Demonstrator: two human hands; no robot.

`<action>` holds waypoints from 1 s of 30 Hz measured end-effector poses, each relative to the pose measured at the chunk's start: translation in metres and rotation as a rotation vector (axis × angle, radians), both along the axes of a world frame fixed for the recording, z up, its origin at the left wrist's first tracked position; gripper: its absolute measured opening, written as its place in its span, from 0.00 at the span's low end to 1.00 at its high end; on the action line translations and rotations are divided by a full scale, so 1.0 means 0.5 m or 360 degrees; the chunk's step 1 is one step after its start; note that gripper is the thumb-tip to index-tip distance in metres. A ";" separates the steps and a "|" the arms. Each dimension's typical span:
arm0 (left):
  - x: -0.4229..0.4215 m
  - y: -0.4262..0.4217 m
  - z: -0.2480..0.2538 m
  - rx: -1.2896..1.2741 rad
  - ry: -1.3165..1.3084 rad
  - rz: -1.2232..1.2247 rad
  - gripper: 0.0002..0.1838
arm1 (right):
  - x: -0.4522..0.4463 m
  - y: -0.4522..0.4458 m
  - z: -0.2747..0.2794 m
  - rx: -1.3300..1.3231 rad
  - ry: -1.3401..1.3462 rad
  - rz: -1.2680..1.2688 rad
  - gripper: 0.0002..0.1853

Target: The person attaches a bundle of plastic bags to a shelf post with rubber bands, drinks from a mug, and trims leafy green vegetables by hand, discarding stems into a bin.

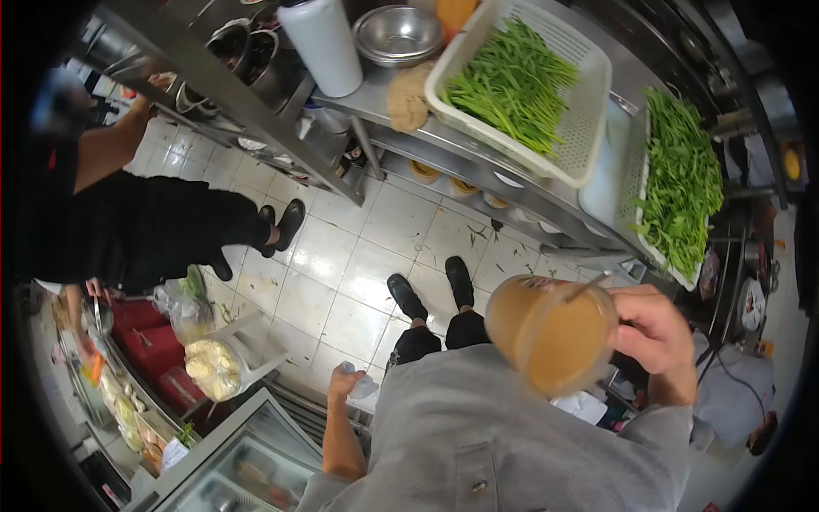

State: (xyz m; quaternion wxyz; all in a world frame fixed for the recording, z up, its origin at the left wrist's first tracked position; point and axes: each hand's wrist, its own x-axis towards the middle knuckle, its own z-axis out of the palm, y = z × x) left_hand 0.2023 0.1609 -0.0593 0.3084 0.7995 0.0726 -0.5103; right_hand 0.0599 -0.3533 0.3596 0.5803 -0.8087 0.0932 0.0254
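My right hand (pixel 653 333) is closed around a clear plastic cup (pixel 554 328) of milky brown drink, held up close to the camera. A straw (pixel 589 288) sticks out of the top, and the cup is tilted. Low at my side, my left hand (pixel 344 381) is closed on a small crumpled piece of whitish, see-through plastic (pixel 365 388). Ahead of me, a white plastic basket (pixel 589 166) of cut green leafy stems (pixel 520 85) stands on the metal counter. A second basket of greens (pixel 682 183) stands to its right.
Steel bowls (pixel 399 36), a tan cloth (pixel 409 96) and a white cylindrical container (pixel 322 49) are on the counter (pixel 367 107). A person in black (pixel 145 222) stands at left. A white stool (pixel 256 363) bears a bag. Leaf scraps litter the tiled floor (pixel 333 299).
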 end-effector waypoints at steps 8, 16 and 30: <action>-0.068 -0.016 -0.026 -0.0222 -0.0197 0.0307 0.03 | -0.054 0.041 -0.308 0.0474 0.0412 -0.0638 0.12; -0.153 -0.010 -0.065 -0.0336 -0.0668 0.0495 0.04 | 0.038 0.007 -0.609 0.0469 0.0289 -0.0874 0.14; -0.288 -0.054 0.080 -0.0151 0.0067 0.0443 0.29 | 0.421 -0.110 -0.976 0.0656 0.0117 -0.1104 0.16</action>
